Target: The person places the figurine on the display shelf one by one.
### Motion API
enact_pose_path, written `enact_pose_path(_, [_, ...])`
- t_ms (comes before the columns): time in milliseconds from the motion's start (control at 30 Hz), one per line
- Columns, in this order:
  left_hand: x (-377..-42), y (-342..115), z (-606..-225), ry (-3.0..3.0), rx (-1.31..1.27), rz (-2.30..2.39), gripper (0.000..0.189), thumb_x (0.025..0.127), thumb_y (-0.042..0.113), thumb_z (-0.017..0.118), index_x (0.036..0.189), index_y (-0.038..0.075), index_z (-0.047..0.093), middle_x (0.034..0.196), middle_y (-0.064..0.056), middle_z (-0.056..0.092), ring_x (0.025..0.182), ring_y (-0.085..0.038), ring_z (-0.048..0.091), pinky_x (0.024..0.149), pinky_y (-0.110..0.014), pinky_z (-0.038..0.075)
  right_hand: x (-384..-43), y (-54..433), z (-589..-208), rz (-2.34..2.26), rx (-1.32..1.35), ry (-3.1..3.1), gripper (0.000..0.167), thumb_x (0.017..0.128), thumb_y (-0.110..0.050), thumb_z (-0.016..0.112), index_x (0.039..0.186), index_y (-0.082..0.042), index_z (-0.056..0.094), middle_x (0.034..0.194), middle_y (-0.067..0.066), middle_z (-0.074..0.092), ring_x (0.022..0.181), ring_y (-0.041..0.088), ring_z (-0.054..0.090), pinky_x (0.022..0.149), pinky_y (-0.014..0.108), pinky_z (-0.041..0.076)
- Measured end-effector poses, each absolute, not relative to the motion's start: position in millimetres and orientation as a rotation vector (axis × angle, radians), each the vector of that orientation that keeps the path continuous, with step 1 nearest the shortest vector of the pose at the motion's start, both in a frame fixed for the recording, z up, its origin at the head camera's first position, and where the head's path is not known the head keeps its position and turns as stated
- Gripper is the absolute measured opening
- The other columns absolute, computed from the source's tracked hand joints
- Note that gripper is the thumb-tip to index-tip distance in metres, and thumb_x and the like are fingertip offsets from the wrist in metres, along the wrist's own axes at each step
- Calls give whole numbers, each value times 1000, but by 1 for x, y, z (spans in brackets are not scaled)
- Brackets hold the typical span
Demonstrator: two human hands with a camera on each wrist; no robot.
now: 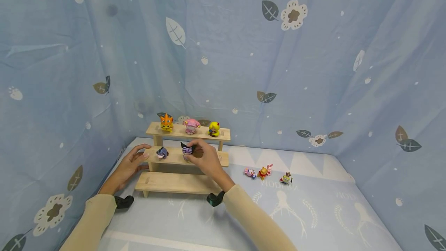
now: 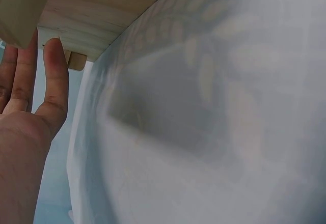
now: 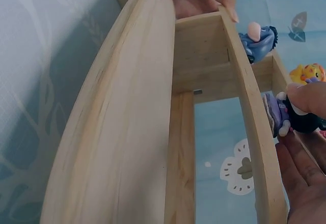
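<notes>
My left hand [image 1: 128, 164] grips the left end of the middle tier of a three-tier wooden display stand [image 1: 177, 182]; in the left wrist view several fingers [image 2: 55, 76] reach up against its underside and side. With thumb and fingertips, my right hand [image 1: 210, 161] pinches a purple and black figurine [image 1: 187, 150]. In the right wrist view the figurine's purple base [image 3: 271, 113] is right at the middle tier's edge. To its left on that tier sits a blue-grey donkey figurine [image 1: 162, 153].
On the top tier stand an orange-yellow figurine [image 1: 167, 123], a pink one [image 1: 191, 126] and a yellow-haired one [image 1: 214, 129]. Several more figurines, among them a red and yellow bear [image 1: 262, 173], are grouped right of the stand on the patterned cloth [image 1: 313, 204]. Patterned curtain [image 1: 237, 49] hangs behind.
</notes>
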State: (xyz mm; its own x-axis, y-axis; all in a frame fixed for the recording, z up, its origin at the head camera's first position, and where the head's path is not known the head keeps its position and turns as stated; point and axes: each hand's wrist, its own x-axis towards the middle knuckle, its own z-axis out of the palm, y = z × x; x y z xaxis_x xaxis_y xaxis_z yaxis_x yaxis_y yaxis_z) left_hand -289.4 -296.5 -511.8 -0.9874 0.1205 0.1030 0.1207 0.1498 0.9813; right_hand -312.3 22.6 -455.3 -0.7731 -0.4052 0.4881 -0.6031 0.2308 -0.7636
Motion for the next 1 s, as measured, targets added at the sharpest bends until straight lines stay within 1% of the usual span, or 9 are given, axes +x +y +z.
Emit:
enact_pose_path(167, [-290,-296,-511,-2382,-266,-2031,57,106,41,58,154,19,38,147,-24,43,114,-9,59,96,-50,55,-311,27,-452,1569,963,-2349,34,91,-16,82,120,-22,66,106,-2,71,93,8,70,82,25,59])
enact_pose_path(267, [-290,-295,-512,-2381,-265,-2033,57,106,41,58,155,18,37,147,-24,43,114,-9,59,95,-49,55,-309,32,-449,1562,953,-2370,38,91,-19,82,125,-19,66,111,-2,71,97,10,70,85,26,58])
enact_pose_path(400, [-291,-294,-512,-2390,-264,-2028,58,106,42,58,155,19,37,148,-24,42,114,-9,58,96,-48,55,-308,46,-445,1540,970,-2342,41,92,-16,81,129,-13,65,122,2,68,106,19,67,92,28,56])
enact_pose_path(500, [-292,-293,-511,-2398,-258,-2023,58,106,43,58,155,19,37,149,-24,42,114,-9,58,96,-49,55,-307,61,-442,1539,968,-2322,40,92,-12,80,129,-12,64,126,7,66,110,22,65,97,31,55])
enact_pose_path(633, [-292,-294,-511,-2395,-257,-2022,59,106,42,58,156,18,36,149,-25,42,114,-9,59,98,-53,53,-305,85,-440,1558,938,-2316,38,93,-14,79,128,-14,65,123,8,67,110,24,65,96,39,56])
enact_pose_path(767, [-293,-295,-512,-2393,-260,-2013,56,106,42,57,154,21,38,149,-25,41,114,-8,58,99,-56,52,-306,108,-439,1567,905,-2275,36,93,-14,79,125,-8,66,118,9,69,107,29,67,94,48,57])
enact_pose_path(867, [-293,-297,-513,-2405,-267,-1997,57,106,43,56,155,21,37,148,-24,43,115,-9,58,98,-52,54,-307,124,-442,1552,871,-2237,35,92,-8,79,123,-2,66,115,14,69,104,34,67,92,52,56])
enact_pose_path(1000, [-292,-299,-515,-2415,-261,-1993,62,106,44,56,157,16,34,143,-20,46,114,-10,59,94,-45,56,-304,144,-446,1517,814,-2232,34,90,1,78,121,4,64,113,23,68,103,40,67,92,56,55])
